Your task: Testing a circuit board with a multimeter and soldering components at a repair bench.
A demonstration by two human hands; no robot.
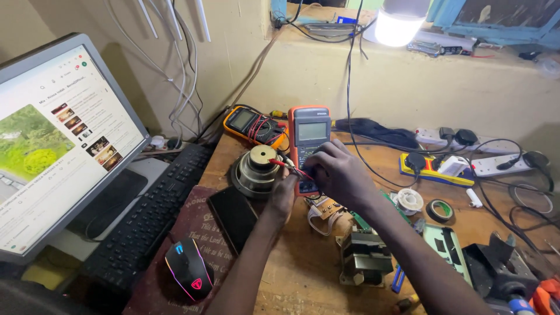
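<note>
monitor [58,140]; keyboard [146,216]; mouse [188,269]; phone [233,214]; lamp [398,23]

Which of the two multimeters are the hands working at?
The upright orange-and-grey multimeter, under the right hand. The yellow-edged multimeter lies flat behind the speaker, untouched.

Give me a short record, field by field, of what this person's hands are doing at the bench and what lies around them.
Place: wooden workbench beside a lit monitor
Left hand: by a red probe, its tip toward the speaker magnet
Right hand: on the orange multimeter, fingers over its lower part
Grip: whether either hand is closed on something cannot be told
Nearby: second multimeter, black phone, glowing mouse, keyboard, transformer, tape roll
Light: lamp on the ledge
</note>
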